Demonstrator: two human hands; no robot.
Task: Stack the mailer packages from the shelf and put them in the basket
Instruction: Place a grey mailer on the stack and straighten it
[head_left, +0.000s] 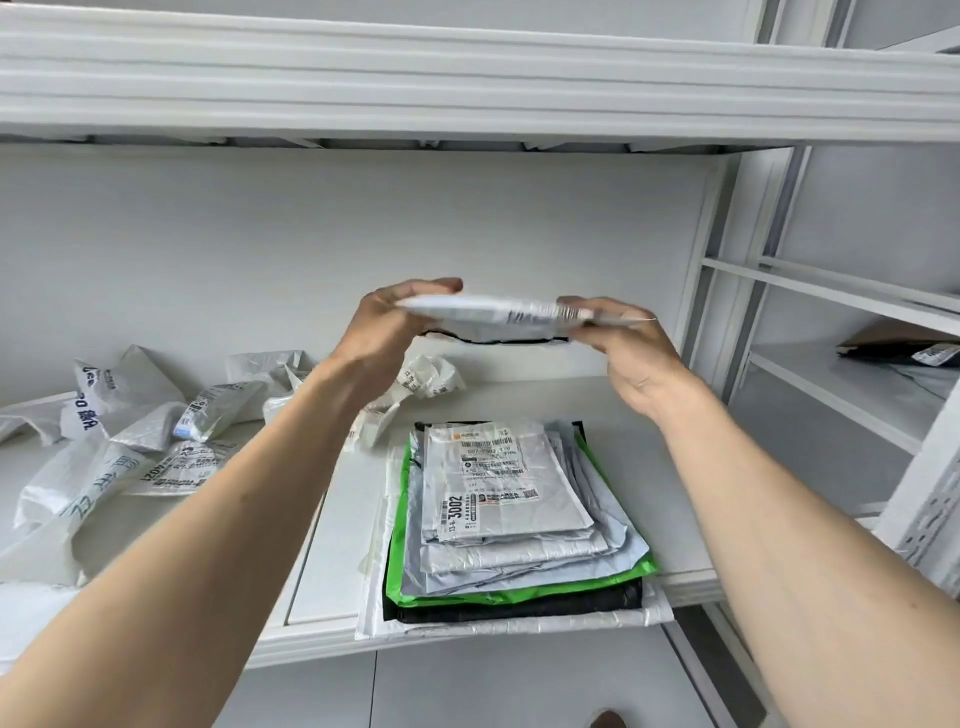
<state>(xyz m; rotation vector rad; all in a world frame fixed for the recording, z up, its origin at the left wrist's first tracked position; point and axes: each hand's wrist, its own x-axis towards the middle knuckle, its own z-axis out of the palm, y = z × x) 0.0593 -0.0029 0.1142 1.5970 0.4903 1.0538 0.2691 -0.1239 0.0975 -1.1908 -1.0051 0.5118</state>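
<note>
A flat white mailer (498, 313) with a barcode label hangs level in the air above the shelf. My left hand (387, 332) pinches its left end, and my right hand (631, 356) pinches its right end. Below them a neat stack of mailers (511, 514) lies on the white shelf (337, 545), grey ones on top, then a green one, a black one and a white one at the bottom. Several crumpled loose mailers (135, 431) lie scattered on the shelf's left half. No basket is in view.
An upper shelf board (467, 78) runs overhead, close above the hands. To the right stands another shelf unit (852, 384) with a dark parcel (904, 351) on it. The stack overhangs the shelf's front edge.
</note>
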